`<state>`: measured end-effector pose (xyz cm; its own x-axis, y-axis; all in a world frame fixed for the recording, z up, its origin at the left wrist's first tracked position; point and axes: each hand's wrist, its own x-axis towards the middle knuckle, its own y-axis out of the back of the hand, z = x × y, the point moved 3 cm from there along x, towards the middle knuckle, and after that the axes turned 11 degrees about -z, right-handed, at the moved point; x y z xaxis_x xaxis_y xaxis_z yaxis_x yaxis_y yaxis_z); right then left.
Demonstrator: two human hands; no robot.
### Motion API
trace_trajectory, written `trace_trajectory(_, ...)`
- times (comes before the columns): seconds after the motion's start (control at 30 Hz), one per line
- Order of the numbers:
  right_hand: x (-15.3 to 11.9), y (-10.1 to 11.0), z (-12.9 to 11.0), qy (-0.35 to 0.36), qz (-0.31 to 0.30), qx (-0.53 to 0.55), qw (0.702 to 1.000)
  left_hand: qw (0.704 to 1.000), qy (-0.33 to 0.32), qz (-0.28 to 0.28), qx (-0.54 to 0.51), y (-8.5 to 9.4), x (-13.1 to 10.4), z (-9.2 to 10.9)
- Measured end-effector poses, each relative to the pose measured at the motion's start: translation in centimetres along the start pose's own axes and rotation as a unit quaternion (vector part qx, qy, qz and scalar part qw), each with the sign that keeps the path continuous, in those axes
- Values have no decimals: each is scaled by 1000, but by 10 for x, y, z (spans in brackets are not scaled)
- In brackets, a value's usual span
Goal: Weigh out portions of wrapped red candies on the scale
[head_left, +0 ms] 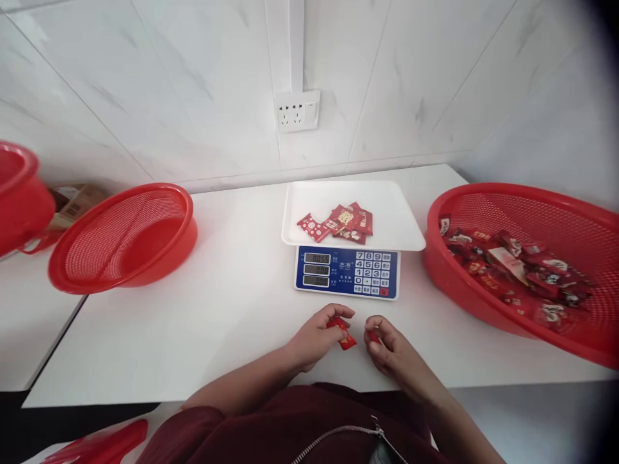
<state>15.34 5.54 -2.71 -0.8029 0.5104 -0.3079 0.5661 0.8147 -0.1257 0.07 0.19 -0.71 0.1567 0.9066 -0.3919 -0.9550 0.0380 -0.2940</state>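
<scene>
My left hand [322,335] is closed on a small red candy packet [346,340], just in front of the scale. Close beside it, my right hand [389,348] pinches another small red packet [373,336], mostly hidden by the fingers. Ahead of both hands stands a blue digital scale [347,272] with a lit display and a keypad. On its white weighing tray [391,219] lies a loose heap of red candy packets [351,219]. To the right, a large red basket [483,316] holds many wrapped red sweets [517,270].
At the left of the white table [232,258] sits a red mesh basket [178,258], tilted in view. Another red basket [24,206] and a cardboard box [80,205] are at the far left. A tiled wall with a power socket [298,111] rises behind the table.
</scene>
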Motion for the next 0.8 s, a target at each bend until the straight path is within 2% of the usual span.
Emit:
trace_trajectory(0.07, 3, -10, 2, -10, -15, -27, 999, 1000, -8, -8, 5, -1, -1, 1)
trace_trajectory(0.13, 8, -14, -2, -10, -23, -46, 999, 998, -42, -4, 48, -2, -2, 3)
trace_trajectory(0.3, 16, -11, -16, 39, 5, -73, 997, 982, -151, 38, 103, -4, -8, 9)
trace_trajectory(0.5, 17, -11, -18, 101, -2, -140, 985, 973, -171, 33, 151, -9, -15, 19)
trace_trajectory(0.57, 15, -11, -17, 133, -4, -160, 978, 960, -173, 22, 221, -10, -14, 24)
trace_trajectory(0.6, 14, -10, -16, 145, -4, -164, 976, 942, -185, 17, 279, -9, -13, 29)
trace_trajectory(0.67, 14, -9, -13, 156, -7, -160, 975, 882, -227, 28, 412, -4, -10, 43)
trace_trajectory(0.73, 14, -7, -9, 158, -8, -150, 976, 814, -263, 90, 511, 9, -4, 64)
trace_trajectory(0.8, 16, -6, -6, 163, -8, -146, 976, 759, -259, 178, 570, 26, 3, 87)
